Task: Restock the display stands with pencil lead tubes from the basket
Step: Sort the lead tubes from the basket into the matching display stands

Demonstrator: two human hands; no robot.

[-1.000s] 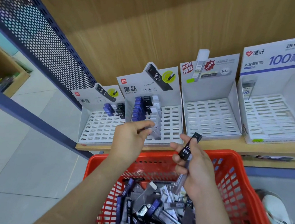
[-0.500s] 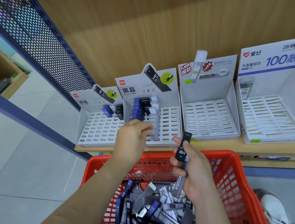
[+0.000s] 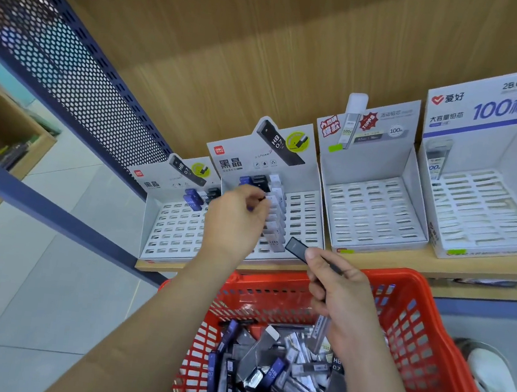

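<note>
Tubes first: a dark tube (image 3: 251,208) sits pinched at the fingertips of the left hand (image 3: 236,212), fingers curled tight together, only a sliver of it showing; it hovers right against the white column of standing tubes (image 3: 275,217) in the second display stand (image 3: 301,207). The right hand (image 3: 340,289) grips a black tube (image 3: 297,249) by its lower end, top poking toward that stand's front edge; a clear tube (image 3: 320,330) hangs below the same palm, over the red basket (image 3: 415,310) and its heap of loose tubes (image 3: 262,373).

The step in hand, by my read, is seating the dark tube; do it well by finding an open slot beside its own colour, standing the tube upright over it, then pushing straight down; a slanted entry would likely nudge the white column, which leans row on row. The black tube looks ready to follow into the same stand; the clear one probably suits the third stand (image 3: 375,209) or fourth stand (image 3: 481,208), whose slots stand bare; the far-left stand (image 3: 169,227) has only a few tubes at its back; all four sit on the wooden shelf (image 3: 484,270).
</note>
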